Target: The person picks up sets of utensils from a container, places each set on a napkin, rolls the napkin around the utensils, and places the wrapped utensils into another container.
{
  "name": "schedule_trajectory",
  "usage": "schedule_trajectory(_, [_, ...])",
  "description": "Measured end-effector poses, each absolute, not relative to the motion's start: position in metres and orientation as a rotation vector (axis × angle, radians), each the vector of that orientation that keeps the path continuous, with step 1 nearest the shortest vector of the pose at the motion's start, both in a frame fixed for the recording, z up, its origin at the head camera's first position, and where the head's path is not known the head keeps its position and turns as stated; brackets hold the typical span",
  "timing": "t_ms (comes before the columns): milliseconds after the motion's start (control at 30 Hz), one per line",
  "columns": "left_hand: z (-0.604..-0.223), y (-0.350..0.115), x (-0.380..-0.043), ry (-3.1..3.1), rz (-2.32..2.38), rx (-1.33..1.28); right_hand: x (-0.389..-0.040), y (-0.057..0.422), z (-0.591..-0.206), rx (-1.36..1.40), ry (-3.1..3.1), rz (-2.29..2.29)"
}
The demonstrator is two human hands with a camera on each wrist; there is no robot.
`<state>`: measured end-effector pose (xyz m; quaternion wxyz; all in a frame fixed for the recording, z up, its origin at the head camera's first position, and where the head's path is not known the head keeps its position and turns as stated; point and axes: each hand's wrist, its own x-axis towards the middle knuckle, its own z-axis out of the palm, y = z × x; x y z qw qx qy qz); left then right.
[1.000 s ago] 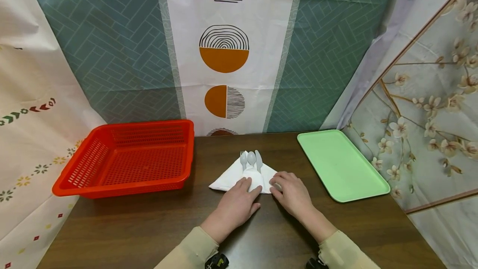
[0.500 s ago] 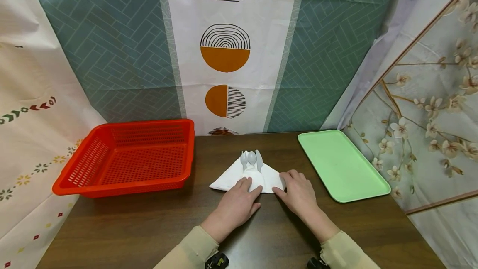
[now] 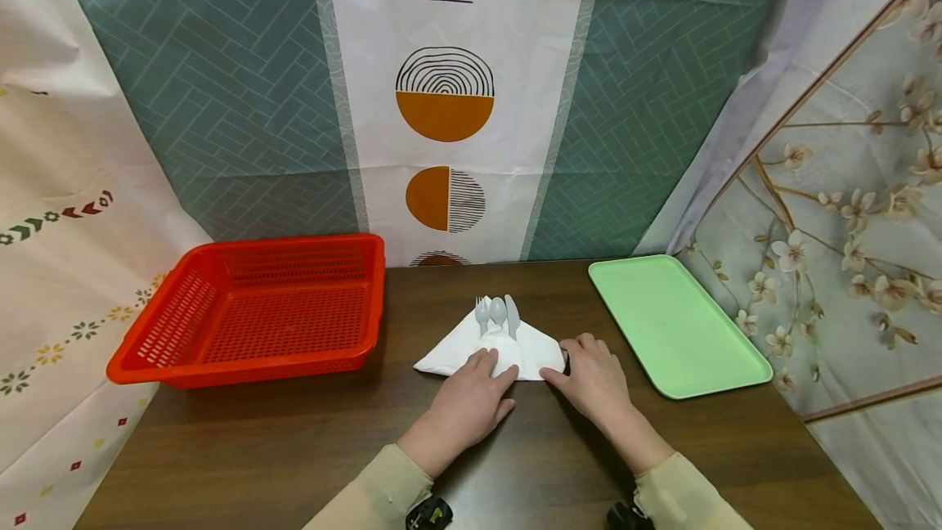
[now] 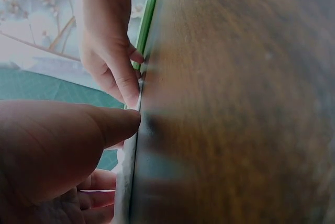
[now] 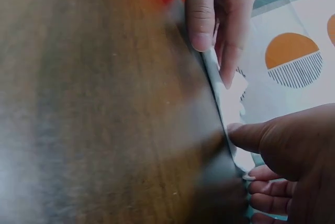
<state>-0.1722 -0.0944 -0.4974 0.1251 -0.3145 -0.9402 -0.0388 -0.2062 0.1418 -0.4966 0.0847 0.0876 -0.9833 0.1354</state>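
Note:
A white paper napkin (image 3: 450,350), folded to a triangle, lies on the table with its point away from me. A grey fork (image 3: 482,316), spoon (image 3: 498,312) and knife (image 3: 511,315) lie side by side on it, their lower parts covered by a fold. My left hand (image 3: 471,399) presses the fold over the handles with extended fingers, thumb on the near edge. At the napkin's right corner, my right hand (image 3: 592,379) holds that corner between thumb and fingers. In the right wrist view, the right thumb (image 5: 248,136) touches the napkin's near edge.
A red perforated basket (image 3: 246,370) stands at the back left of the brown wooden table (image 3: 294,440). On the right lies a flat light green tray (image 3: 684,334). Patterned cloths (image 3: 243,88) hang behind and on both sides.
My right hand has slid right along the napkin to its right corner, uncovering more of that side. The left hand has stayed on the fold, and the cutlery has not moved.

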Motion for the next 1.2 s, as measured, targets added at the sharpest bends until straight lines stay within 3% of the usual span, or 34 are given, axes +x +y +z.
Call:
schedule_trajectory(900, [-0.495, -0.093, -0.172, -2.774, -0.063, -0.915, -0.210, 0.139, -0.490, 0.216, -3.094, 0.547])
schedule_trajectory(1200, [-0.495, -0.093, -0.171, -2.782, -0.071, -0.908, -0.228, 0.161, -0.534, 0.304, -2.931, 0.769])
